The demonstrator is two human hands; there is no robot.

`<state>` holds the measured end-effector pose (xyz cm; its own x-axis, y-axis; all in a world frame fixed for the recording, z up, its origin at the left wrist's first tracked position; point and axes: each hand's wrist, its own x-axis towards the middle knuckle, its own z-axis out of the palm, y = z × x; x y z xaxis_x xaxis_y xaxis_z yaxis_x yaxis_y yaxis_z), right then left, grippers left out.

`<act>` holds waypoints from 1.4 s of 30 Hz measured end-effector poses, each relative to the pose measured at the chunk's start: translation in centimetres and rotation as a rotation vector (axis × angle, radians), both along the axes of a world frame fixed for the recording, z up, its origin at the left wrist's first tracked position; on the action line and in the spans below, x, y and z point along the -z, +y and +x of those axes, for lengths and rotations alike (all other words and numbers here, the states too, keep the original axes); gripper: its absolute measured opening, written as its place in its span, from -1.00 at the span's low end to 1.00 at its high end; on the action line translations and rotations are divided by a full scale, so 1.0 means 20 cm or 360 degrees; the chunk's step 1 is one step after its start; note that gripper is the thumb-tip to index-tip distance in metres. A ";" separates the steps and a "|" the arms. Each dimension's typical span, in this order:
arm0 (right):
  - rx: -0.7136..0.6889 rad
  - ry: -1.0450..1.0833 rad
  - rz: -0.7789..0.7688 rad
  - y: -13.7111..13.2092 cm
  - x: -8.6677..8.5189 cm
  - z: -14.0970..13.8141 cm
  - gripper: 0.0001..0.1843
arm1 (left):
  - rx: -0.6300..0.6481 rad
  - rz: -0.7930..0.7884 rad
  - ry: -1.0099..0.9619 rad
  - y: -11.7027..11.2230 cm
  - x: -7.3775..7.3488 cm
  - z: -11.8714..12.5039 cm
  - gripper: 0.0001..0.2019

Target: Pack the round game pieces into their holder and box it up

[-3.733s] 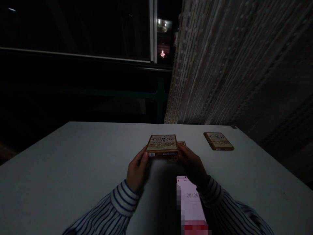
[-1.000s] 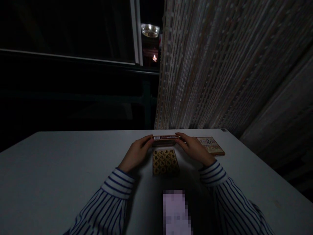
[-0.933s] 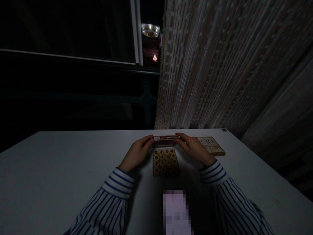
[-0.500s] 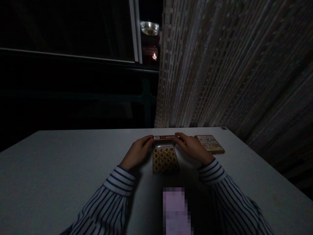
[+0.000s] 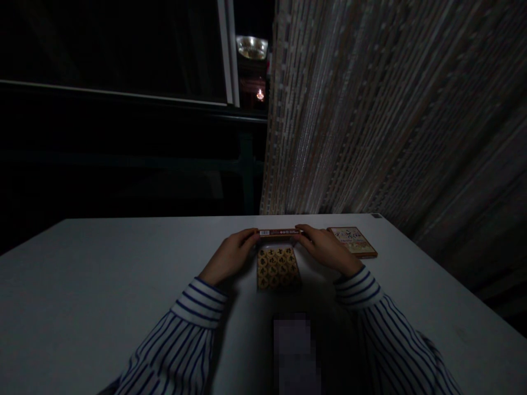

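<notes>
My left hand [image 5: 229, 255] and my right hand [image 5: 325, 248] grip the two ends of a flat brown box lid [image 5: 280, 232], held edge-on a little above the white table [image 5: 102, 285]. Right under it, between my wrists, lies an open tray [image 5: 278, 269] packed with round wooden pieces bearing dark marks. Both sleeves are blue-and-white striped. The scene is very dim.
A second flat box [image 5: 352, 241] with a printed lid lies at the table's far right, near my right hand. A bead curtain [image 5: 370, 109] hangs behind the table on the right. A dark window lies at the back left. A blurred patch [image 5: 293, 351] sits near the front edge.
Since the earliest frame the lid has come off the box and the tray of pieces shows. Over the last second both hands and the lid stay almost still.
</notes>
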<state>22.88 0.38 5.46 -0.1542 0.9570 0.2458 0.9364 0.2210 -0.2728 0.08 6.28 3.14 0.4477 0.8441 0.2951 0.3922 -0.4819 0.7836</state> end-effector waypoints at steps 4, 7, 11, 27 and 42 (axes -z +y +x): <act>0.0011 -0.0032 -0.0021 0.00 0.00 0.00 -0.56 | 0.0032 -0.0025 0.0011 0.00 -0.01 0.00 -0.59; 0.0004 -0.0048 -0.0028 -0.01 -0.01 0.00 -0.57 | 0.0053 -0.0038 0.0033 -0.01 -0.02 -0.01 -0.58; 0.0014 -0.0058 -0.0040 -0.02 -0.02 -0.01 -0.57 | 0.0054 -0.0019 0.0051 -0.02 -0.04 -0.01 -0.58; 0.0001 -0.0069 -0.0057 -0.03 -0.02 -0.01 -0.56 | 0.0021 -0.0011 0.0081 -0.01 -0.02 -0.03 -0.57; 0.0006 0.0065 -0.0054 -0.07 0.01 0.01 -0.52 | 0.0173 0.0043 0.0102 -0.04 -0.06 -0.04 -0.65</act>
<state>23.03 -0.95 5.22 -0.1413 0.9654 0.2191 0.9251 0.2076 -0.3180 -0.65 5.39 4.34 0.5548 0.7817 0.2849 0.3855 -0.5450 0.7446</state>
